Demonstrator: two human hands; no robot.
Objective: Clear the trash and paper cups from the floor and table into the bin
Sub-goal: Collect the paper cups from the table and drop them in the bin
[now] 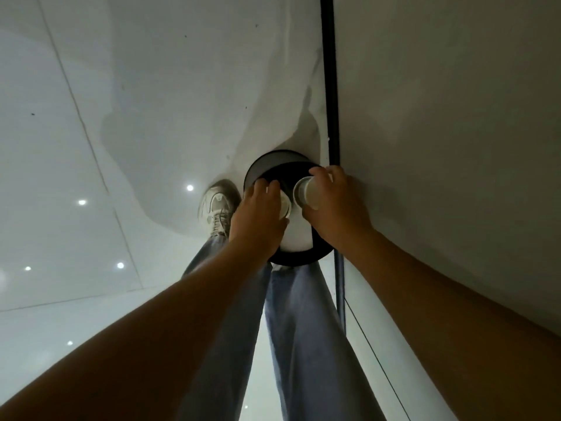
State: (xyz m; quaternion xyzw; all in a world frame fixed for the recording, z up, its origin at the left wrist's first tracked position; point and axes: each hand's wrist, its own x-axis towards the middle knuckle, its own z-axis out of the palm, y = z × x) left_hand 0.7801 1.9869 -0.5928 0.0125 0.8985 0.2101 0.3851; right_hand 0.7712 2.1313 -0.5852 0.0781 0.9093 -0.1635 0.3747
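No legible text, label, brand, number or sign on any surface in view, the cups [306, 192], bin [261, 168] and shoe [217, 205] included.

Dim, greyish light, ceiling lamps glinting off the glossy floor [91, 238], my soft shadow ahead, wide-angle stretch at my forearms

Below you lies a glossy pale tiled floor [76, 244] mirroring ceiling lights. A black round bin [303, 259] stands on it against the wall-side edge, with a grey sneaker [217, 205] planted just beside.
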